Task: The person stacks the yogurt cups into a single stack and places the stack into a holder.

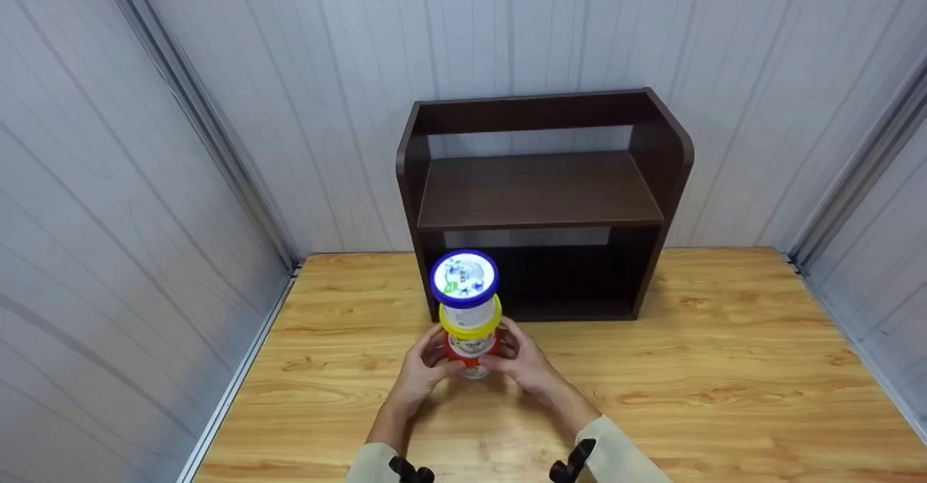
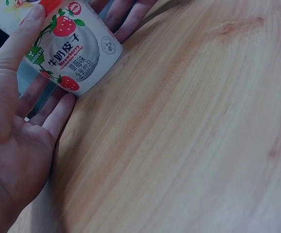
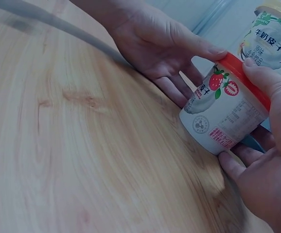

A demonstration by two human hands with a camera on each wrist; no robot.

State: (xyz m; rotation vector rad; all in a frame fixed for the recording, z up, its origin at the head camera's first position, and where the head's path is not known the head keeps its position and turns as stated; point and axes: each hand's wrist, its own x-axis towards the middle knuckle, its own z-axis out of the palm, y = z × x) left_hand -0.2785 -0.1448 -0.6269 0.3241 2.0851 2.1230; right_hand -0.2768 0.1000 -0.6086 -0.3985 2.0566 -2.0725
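Observation:
Three lidded tubs stand stacked upright in the head view, just in front of the shelf's lower left side. On top is a blue-lidded tub (image 1: 464, 278), then a yellow-lidded tub (image 1: 471, 316). The lowest, a white strawberry-flavour tub (image 2: 82, 53) with a red lid, is held from both sides. My left hand (image 1: 418, 374) grips its left side, thumb at the red lid and fingers low around the wall. On the other side my right hand (image 1: 529, 363) grips it likewise, its thumb on the lid edge in the right wrist view.
A dark brown two-tier shelf (image 1: 539, 190) stands on the wooden table (image 1: 724, 381) against the back wall (image 1: 347, 106). Its lower compartment opens right behind the stack. Pale panel walls also enclose the table at left and right.

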